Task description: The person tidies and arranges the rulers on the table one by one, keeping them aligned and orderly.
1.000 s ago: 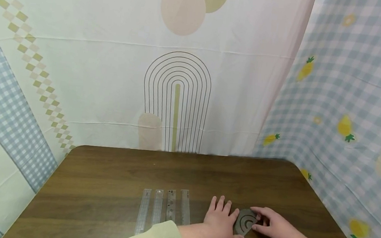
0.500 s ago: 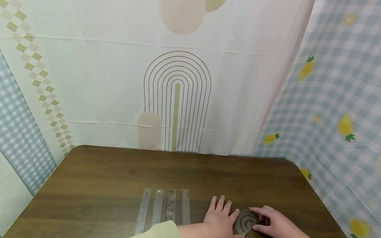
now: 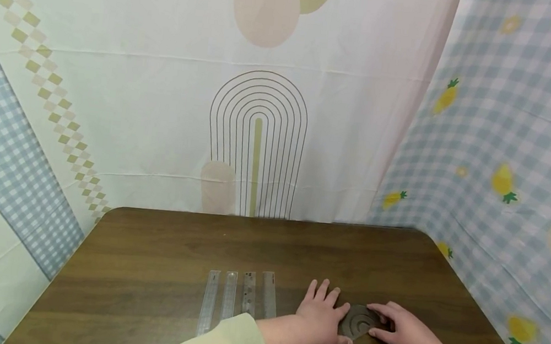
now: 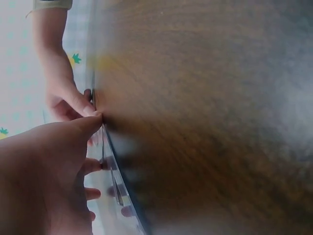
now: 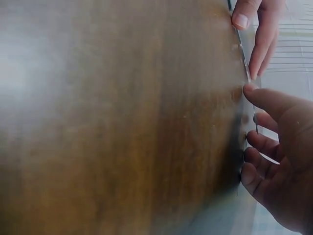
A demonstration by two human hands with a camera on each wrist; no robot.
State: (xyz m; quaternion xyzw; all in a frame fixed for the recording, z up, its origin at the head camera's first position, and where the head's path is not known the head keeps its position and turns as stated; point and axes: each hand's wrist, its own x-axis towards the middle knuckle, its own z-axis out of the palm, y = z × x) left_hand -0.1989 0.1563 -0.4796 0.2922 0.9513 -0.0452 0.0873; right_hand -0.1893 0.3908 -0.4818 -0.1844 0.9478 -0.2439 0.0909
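Note:
A clear plastic protractor [image 3: 357,322] with curved cut-outs lies flat on the brown wooden table, between the two hands. My left hand [image 3: 319,320] rests on the table with fingers spread, its thumb and index fingertip right at the protractor's left edge. From the other side my right hand [image 3: 405,329] pinches the protractor's right edge between thumb and index finger; its other fingers are bent beneath the palm. Both wrist views look low along the tabletop, where the protractor shows only as a thin edge near the thumbs of the left hand [image 4: 54,171] and right hand [image 5: 288,142].
Several clear rulers stand side by side left of the hands, among them a ruler [image 3: 209,298] at the far left and another ruler [image 3: 269,296] nearest the left hand. The left forearm and its green sleeve [image 3: 239,337] cover their lower ends. Patterned cloth [image 3: 160,127] hangs behind the table [image 3: 174,240].
The protractor has turned a little clockwise and its right side has shifted right, with the right hand moving along. The left hand stays in place; the head view has tilted slightly.

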